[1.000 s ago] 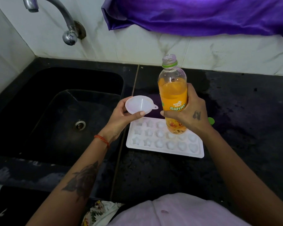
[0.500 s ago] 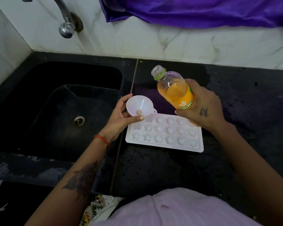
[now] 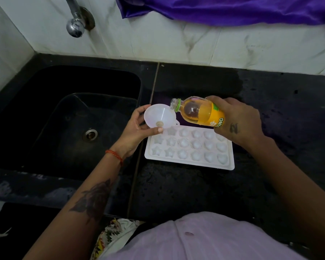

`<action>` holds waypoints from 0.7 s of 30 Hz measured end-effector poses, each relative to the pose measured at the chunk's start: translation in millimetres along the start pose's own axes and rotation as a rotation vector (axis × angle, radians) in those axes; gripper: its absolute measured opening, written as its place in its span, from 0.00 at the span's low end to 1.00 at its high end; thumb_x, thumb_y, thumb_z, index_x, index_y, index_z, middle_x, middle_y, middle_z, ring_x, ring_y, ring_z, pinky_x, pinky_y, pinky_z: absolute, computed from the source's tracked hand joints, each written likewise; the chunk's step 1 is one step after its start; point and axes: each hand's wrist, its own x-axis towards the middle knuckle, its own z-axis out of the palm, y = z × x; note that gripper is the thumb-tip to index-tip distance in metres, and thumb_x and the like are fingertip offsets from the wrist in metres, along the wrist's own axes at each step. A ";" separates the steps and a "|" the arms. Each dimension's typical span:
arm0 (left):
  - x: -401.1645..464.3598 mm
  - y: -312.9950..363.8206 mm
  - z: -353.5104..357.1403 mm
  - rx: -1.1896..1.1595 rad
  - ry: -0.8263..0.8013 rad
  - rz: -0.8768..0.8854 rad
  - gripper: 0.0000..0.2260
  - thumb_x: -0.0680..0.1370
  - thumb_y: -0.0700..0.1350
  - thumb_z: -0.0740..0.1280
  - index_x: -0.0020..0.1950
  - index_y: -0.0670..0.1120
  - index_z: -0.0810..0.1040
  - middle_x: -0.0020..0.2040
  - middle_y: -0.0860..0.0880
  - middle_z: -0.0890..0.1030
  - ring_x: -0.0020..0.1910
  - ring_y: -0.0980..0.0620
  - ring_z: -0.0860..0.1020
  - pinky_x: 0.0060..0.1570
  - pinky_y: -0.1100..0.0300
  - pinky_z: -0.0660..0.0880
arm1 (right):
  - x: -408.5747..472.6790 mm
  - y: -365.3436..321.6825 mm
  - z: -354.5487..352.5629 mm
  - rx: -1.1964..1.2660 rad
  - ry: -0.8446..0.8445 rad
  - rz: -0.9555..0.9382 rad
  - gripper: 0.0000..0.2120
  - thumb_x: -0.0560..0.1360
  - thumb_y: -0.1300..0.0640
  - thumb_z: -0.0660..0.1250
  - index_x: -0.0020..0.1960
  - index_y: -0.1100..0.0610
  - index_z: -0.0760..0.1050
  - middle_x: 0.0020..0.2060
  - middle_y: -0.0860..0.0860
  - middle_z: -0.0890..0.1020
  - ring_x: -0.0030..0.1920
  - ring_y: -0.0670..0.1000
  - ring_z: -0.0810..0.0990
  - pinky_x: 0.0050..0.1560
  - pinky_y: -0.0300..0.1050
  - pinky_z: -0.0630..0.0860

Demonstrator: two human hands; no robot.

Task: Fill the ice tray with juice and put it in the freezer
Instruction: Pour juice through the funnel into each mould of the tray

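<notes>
**Bottle tipped at the funnel, over the tray's far left corner**

On the black counter (image 3: 195,194), close to its left edge where it meets the sink (image 3: 64,119), lies the white ice tray (image 3: 189,147). Its long side runs along the counter, and its moulded cells are star shapes at the left end and rounder shapes toward the right. No liquid can be made out in the cells.

Head view: the left hand (image 3: 137,130) holds a white funnel (image 3: 159,116) above the tray's far left corner, thumb curled along the near rim and fingers wrapped behind the far rim. The funnel's mouth tilts up toward the camera and its small outlet shows at the bottom of the cone. The right hand (image 3: 240,121) grasps an uncapped juice bottle (image 3: 199,113) around its yellow label, fingers closed over the body. The bottle lies nearly level above the tray's far edge, neck pointing left, its open mouth at the funnel's right rim. Orange juice sits in the lower side of the bottle; whether any is running out cannot be told.

Behind the sink a metal tap (image 3: 75,25) juts from the marble wall, and purple cloth (image 3: 233,10) hangs along the top.
</notes>
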 end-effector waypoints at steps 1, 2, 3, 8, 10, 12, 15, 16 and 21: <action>-0.2 0.4 -0.2 -0.005 -0.007 -0.003 0.35 0.61 0.38 0.78 0.64 0.53 0.69 0.56 0.56 0.78 0.54 0.57 0.80 0.47 0.61 0.79 | 0.4 0.0 0.2 -0.011 -0.002 -0.002 0.36 0.67 0.53 0.74 0.71 0.47 0.62 0.58 0.55 0.76 0.55 0.59 0.76 0.46 0.51 0.72; -0.5 0.8 -0.2 -0.011 -0.013 -0.007 0.35 0.61 0.37 0.78 0.63 0.54 0.69 0.56 0.56 0.79 0.54 0.57 0.80 0.47 0.60 0.79 | 0.9 0.1 0.2 -0.018 -0.002 -0.004 0.36 0.67 0.53 0.74 0.71 0.47 0.61 0.59 0.56 0.76 0.55 0.59 0.75 0.46 0.50 0.72; -0.8 1.3 -0.2 -0.018 -0.017 -0.010 0.34 0.61 0.38 0.78 0.63 0.54 0.70 0.56 0.56 0.79 0.54 0.57 0.81 0.46 0.60 0.79 | 1.5 -0.1 0.4 -0.024 -0.002 -0.008 0.36 0.68 0.53 0.73 0.71 0.46 0.61 0.59 0.56 0.76 0.55 0.59 0.75 0.45 0.50 0.71; -3.0 3.6 1.1 -0.038 -0.030 -0.017 0.34 0.60 0.40 0.77 0.63 0.55 0.70 0.55 0.57 0.79 0.54 0.57 0.80 0.47 0.59 0.80 | 4.6 -1.1 1.6 -0.101 0.003 -0.035 0.36 0.68 0.52 0.73 0.72 0.46 0.60 0.58 0.56 0.76 0.53 0.59 0.76 0.41 0.44 0.65; -3.7 4.7 1.2 -0.046 -0.035 -0.018 0.34 0.61 0.40 0.77 0.63 0.54 0.70 0.55 0.56 0.79 0.54 0.56 0.81 0.47 0.59 0.80 | 6.0 -2.0 1.1 -0.120 0.002 -0.037 0.36 0.68 0.53 0.73 0.72 0.46 0.60 0.58 0.56 0.76 0.53 0.59 0.76 0.41 0.44 0.65; -4.1 5.7 1.6 -0.052 -0.035 -0.022 0.33 0.61 0.40 0.76 0.63 0.55 0.70 0.55 0.56 0.79 0.54 0.57 0.81 0.47 0.59 0.80 | 6.7 -2.9 0.4 -0.135 0.000 -0.037 0.36 0.68 0.54 0.73 0.72 0.46 0.60 0.58 0.56 0.76 0.52 0.59 0.77 0.41 0.44 0.64; -4.5 6.6 2.0 -0.063 -0.037 -0.027 0.33 0.61 0.39 0.76 0.63 0.54 0.70 0.56 0.55 0.79 0.55 0.55 0.81 0.48 0.57 0.80 | 6.9 -4.4 -0.7 -0.149 -0.004 -0.035 0.36 0.69 0.54 0.73 0.72 0.45 0.60 0.58 0.56 0.76 0.52 0.58 0.77 0.40 0.43 0.63; -4.5 6.7 1.9 -0.065 -0.037 -0.028 0.33 0.61 0.39 0.76 0.63 0.54 0.70 0.56 0.55 0.79 0.55 0.55 0.80 0.48 0.57 0.80 | 7.1 -4.9 -0.8 -0.153 -0.008 -0.036 0.36 0.69 0.54 0.73 0.72 0.45 0.60 0.58 0.56 0.76 0.52 0.58 0.77 0.40 0.43 0.63; -4.2 7.3 1.3 -0.076 -0.040 -0.031 0.33 0.61 0.39 0.76 0.63 0.54 0.70 0.55 0.55 0.79 0.55 0.54 0.80 0.47 0.57 0.80 | 7.6 -6.5 -1.1 -0.155 -0.023 -0.031 0.37 0.69 0.54 0.73 0.72 0.45 0.59 0.58 0.56 0.76 0.53 0.58 0.76 0.41 0.44 0.63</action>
